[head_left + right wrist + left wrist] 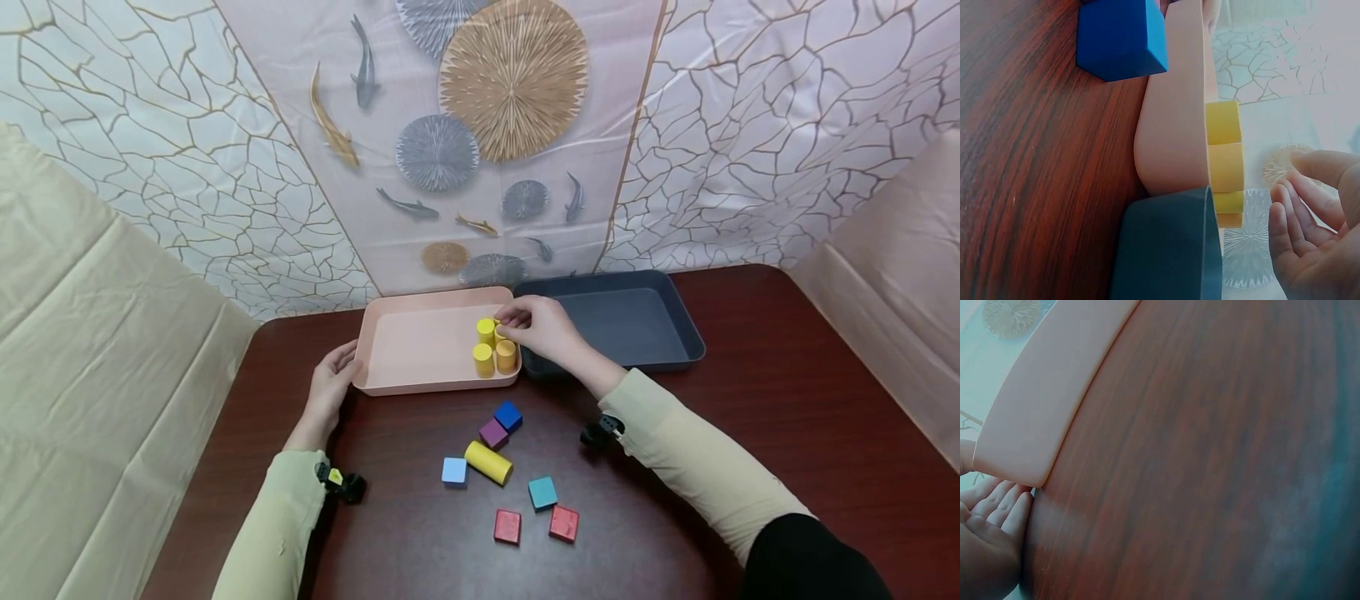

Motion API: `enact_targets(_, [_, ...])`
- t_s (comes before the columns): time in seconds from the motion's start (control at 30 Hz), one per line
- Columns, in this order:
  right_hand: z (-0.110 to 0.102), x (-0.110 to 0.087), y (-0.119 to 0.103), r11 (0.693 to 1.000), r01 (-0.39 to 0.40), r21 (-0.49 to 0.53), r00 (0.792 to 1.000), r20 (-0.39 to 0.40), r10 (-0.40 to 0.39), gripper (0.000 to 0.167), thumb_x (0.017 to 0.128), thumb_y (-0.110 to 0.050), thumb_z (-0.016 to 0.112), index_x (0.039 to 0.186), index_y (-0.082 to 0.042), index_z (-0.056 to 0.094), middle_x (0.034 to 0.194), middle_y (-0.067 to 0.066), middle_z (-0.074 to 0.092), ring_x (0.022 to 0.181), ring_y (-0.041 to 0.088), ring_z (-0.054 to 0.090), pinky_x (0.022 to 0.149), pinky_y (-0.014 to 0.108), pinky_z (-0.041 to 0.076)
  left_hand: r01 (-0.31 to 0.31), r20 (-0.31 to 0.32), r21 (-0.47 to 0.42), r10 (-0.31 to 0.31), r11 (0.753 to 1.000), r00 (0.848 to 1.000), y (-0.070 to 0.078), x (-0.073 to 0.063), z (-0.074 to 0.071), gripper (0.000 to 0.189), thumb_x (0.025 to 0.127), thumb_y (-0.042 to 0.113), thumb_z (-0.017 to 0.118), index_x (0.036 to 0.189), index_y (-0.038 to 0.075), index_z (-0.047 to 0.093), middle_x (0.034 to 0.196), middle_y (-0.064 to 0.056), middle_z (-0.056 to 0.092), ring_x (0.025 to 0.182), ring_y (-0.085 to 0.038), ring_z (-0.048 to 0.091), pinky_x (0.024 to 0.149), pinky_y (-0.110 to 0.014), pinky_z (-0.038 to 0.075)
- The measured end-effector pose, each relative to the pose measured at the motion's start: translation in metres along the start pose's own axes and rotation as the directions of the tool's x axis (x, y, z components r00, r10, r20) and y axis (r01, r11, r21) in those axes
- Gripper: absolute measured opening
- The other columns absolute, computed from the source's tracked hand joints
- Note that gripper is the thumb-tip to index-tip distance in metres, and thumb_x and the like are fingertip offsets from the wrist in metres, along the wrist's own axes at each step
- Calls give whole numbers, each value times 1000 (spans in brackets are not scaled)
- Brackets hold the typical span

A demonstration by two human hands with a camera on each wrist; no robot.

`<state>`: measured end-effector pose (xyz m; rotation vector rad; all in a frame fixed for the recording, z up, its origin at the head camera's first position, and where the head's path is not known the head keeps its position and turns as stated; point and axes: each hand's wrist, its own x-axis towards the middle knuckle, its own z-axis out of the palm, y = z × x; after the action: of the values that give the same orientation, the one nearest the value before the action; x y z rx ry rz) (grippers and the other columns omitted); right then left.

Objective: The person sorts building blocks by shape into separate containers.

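At the right end of the pink tray (pixel 420 337) several short yellow cylinders (pixel 483 360) stand upright in a tight group. My right hand (pixel 543 329) is just above them, and its fingers overlap the rear ones in the head view. In the right wrist view the thumb and fingers (pixel 1319 231) are slightly bent, with nothing between them, apart from the cylinders (pixel 1225 165). My left hand (pixel 330 383) holds the tray's left end, thumb over the rim and fingers outside. The left wrist view shows those fingers (pixel 1000 509) beneath the tray corner (pixel 1022 465).
A dark grey tray (pixel 622 321) adjoins the pink one on the right. In front lie a yellow cylinder (pixel 488 463) on its side and blue (pixel 508 416), purple (pixel 494 434), light blue (pixel 454 472), teal (pixel 542 493) and red blocks (pixel 507 527). Patterned cloth (pixel 510 242) hangs behind the table.
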<state>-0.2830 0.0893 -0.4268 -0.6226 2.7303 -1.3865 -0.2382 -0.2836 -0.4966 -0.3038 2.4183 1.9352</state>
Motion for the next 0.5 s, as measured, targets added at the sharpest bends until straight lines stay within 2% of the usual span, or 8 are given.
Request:
enact_targets(0.3, [-6, -14, -6, 999, 42, 2, 999, 27, -43, 18, 95, -9, 80, 111, -2, 79, 105, 14, 77, 93, 26, 72, 85, 40, 61, 0, 11, 2, 0, 1000, 1000, 1, -1, -1, 54, 113, 18, 48, 164, 4, 37, 167, -21, 42, 151, -31, 45, 92, -3, 44])
enact_targets(0.5, [-7, -24, -13, 998, 65, 4, 996, 66, -65, 18, 95, -9, 80, 111, -2, 79, 105, 12, 76, 91, 22, 70, 81, 32, 59, -1, 1, -7, 1, 1000, 1000, 1, -1, 0, 53, 113, 16, 48, 163, 3, 38, 167, -22, 42, 152, -31, 44, 91, -3, 44])
